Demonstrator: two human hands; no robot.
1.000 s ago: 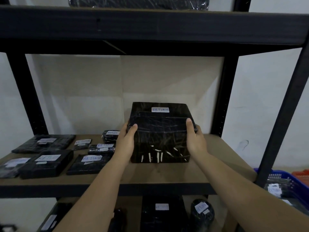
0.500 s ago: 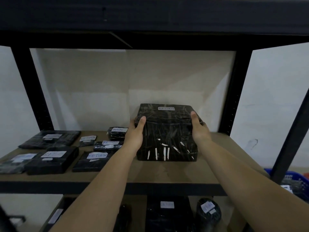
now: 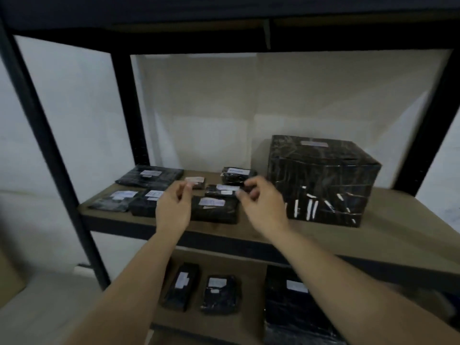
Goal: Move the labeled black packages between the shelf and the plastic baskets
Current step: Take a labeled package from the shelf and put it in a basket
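Two hands were on the big black box (image 3: 321,180) a moment ago, one on each side, and now we have let it go. It sits by itself on the right part of the middle shelf (image 3: 388,235), flat on the board, with a white label on top that is too blurry to read. Our left hand (image 3: 173,207) and our right hand (image 3: 261,207) have come away from it and moved to the left, and they now hang in the air just over the small black packages. Both hands hold nothing, with the fingers loosely curled (the picture is a bit smeared, so we cannot see every finger well). Right between our hands lies a flat package (image 3: 215,209) with a white label, and another small package (image 3: 225,190) lies just behind it. More flat packages lie farther left on the same shelf, and some sit on the shelf below (image 3: 216,262). We cannot see any basket now. We think the big box is done and the next job is to pick up one of the small packages near our hands, most likely the flat one in front.
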